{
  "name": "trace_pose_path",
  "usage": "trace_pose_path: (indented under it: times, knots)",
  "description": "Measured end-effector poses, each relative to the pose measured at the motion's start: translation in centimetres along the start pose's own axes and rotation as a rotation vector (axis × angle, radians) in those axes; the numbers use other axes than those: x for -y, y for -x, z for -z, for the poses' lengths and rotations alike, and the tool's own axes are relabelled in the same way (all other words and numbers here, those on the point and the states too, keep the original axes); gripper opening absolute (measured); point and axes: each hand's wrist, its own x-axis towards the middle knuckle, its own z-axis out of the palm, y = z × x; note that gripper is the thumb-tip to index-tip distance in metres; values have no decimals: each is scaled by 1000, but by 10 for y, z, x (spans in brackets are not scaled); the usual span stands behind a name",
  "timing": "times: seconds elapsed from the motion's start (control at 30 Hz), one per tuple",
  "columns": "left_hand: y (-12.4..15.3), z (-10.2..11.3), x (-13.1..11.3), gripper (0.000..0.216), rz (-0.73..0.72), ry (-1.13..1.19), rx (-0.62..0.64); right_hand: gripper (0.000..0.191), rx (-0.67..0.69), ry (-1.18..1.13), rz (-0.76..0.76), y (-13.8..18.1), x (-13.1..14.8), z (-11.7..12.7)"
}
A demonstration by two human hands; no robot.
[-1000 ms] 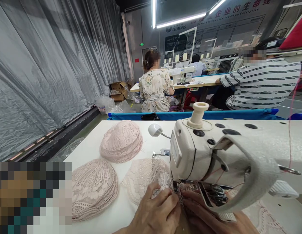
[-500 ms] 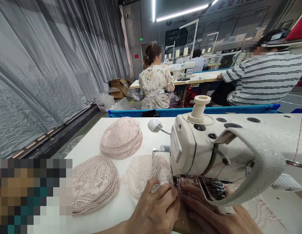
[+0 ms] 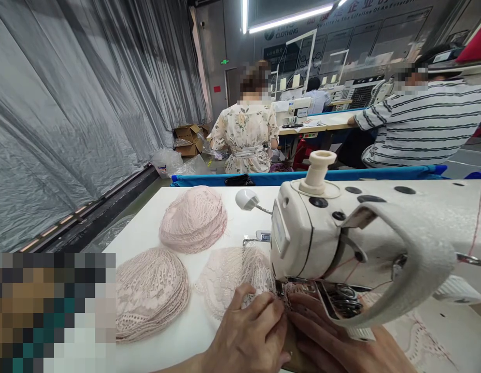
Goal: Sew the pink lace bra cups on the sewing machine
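Note:
A pale pink lace piece [image 3: 225, 277] lies under the head of a white sewing machine [image 3: 298, 228], its edge at the presser foot. My left hand [image 3: 252, 329] is closed on the lace just left of the needle, fingers bent and pressed together. On the other side, my right hand [image 3: 337, 336] has its fingers held together with the tips on the lace edge by the foot. The machine's thread guard and lower parts cover some of this hand. Pink thread [image 3: 480, 207] runs down to the machine at the right.
Two stacks of lace cups, a far stack [image 3: 194, 220] and a near stack [image 3: 151, 295], sit on the white table [image 3: 209, 357] at left. More lace [image 3: 423, 336] lies at right. Beyond a blue cloth trough [image 3: 341, 175], co-workers sit at other machines. A grey curtain [image 3: 88, 114] hangs left.
My hands and the lace stay almost in place; a left-hand fingertip shows lower down. The co-worker in the floral top has turned and shifted, with an elbow now out to the left.

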Motion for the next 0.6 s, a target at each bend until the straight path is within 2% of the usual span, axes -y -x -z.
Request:
trace_pose_path:
  times: [0.3, 0.5, 0.6]
  knots:
    - [0, 0, 0, 28, -7, -20, 31, 12, 4, 9, -27, -4, 4, 4]
    - [-2, 2, 1, 27, 20, 49, -14, 15, 41, 16, -4, -8, 4, 10]
    - [-2, 2, 1, 19, 47, 79, -31, 18, 56, 13, -2, -9, 5, 12]
